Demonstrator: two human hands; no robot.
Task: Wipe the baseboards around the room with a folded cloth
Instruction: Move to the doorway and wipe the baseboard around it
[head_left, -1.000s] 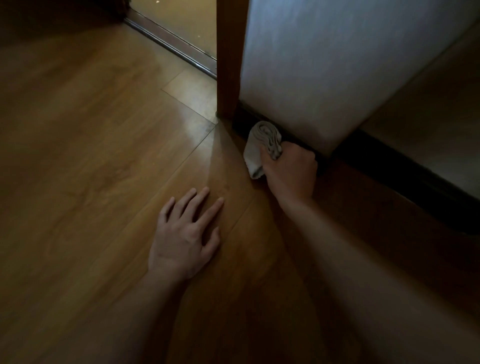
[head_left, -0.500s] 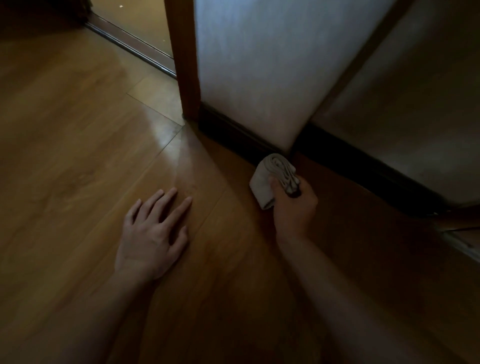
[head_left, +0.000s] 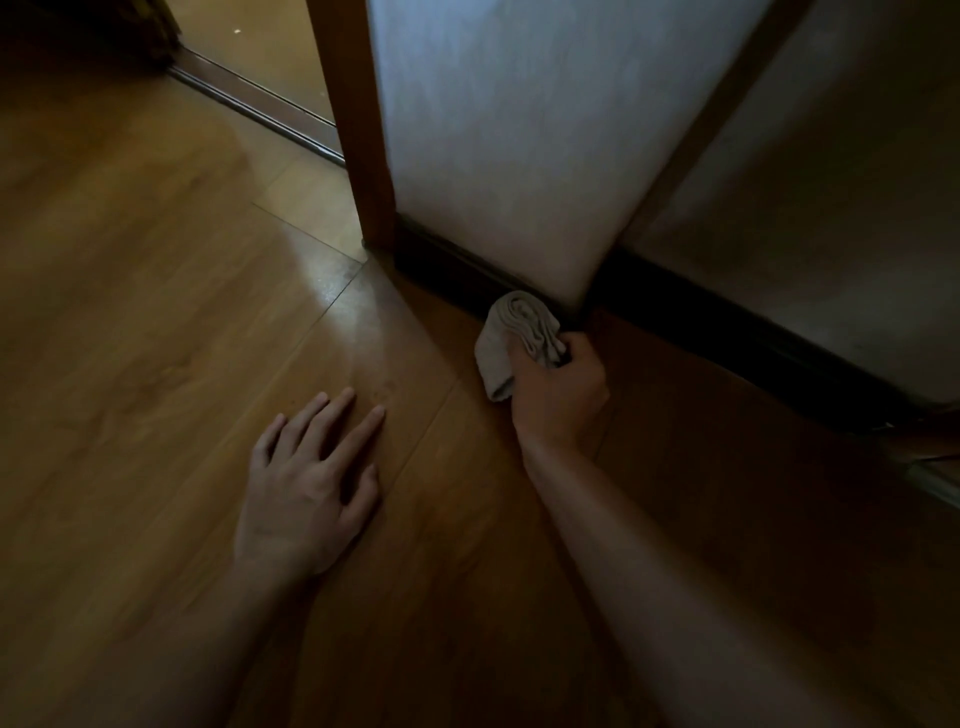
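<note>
Head view. Folded cloth (head_left: 519, 338) bunched in the curled fingers of the right hand (head_left: 558, 395), up against the dark baseboard (head_left: 452, 270) at the outer corner of the white wall (head_left: 509, 130). Left hand (head_left: 306, 488) flat on the wooden floor (head_left: 156, 312), fingers spread, holding nothing. Along the baseboard leftward, a wooden door post (head_left: 353, 130); beyond, a floor track (head_left: 260, 104).

Wooden floor (head_left: 156, 312), upright wooden post (head_left: 358, 130), pale wall (head_left: 519, 130), metal floor track (head_left: 260, 104)
</note>
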